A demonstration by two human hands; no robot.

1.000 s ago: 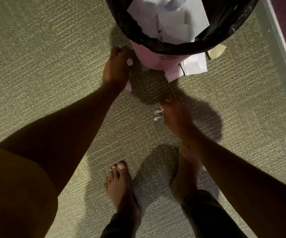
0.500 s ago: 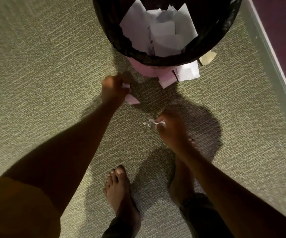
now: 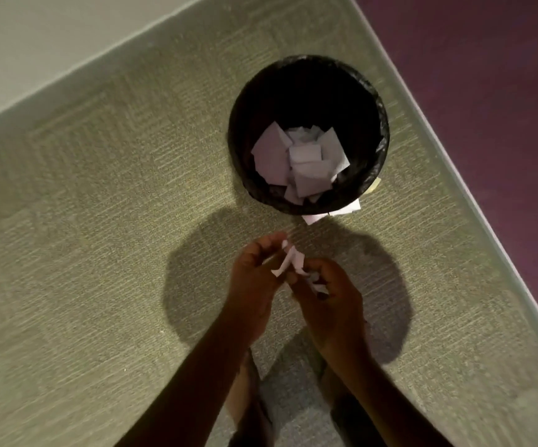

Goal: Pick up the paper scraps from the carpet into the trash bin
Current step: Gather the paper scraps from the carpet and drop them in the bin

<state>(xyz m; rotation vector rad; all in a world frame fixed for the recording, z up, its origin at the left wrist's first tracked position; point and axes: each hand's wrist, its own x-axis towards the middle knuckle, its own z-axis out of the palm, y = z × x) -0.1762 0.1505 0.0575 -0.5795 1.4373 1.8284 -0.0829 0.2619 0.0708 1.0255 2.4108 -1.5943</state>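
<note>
The left hand (image 3: pixel 254 279) is pinching a white scrap (image 3: pixel 291 261) at its fingertips. The right hand (image 3: pixel 333 304), just beside it at 3 o'clock, is curling its fingers round crumpled scraps (image 3: pixel 318 285). Both hands are hovering over the carpet (image 3: pixel 99 237). The trash bin (image 3: pixel 382 146), lined in black, is standing at 12 o'clock from the hands, apart from them, and is holding a heap of binned papers (image 3: pixel 299 162). At the bin's 5 o'clock edge, loose scraps (image 3: pixel 314 218) are lying on the carpet against its base, and a yellowish scrap (image 3: pixel 375 185) is peeking out at 4 o'clock. A purple surface (image 3: pixel 487 91) is bordering the carpet at 2 o'clock.
</note>
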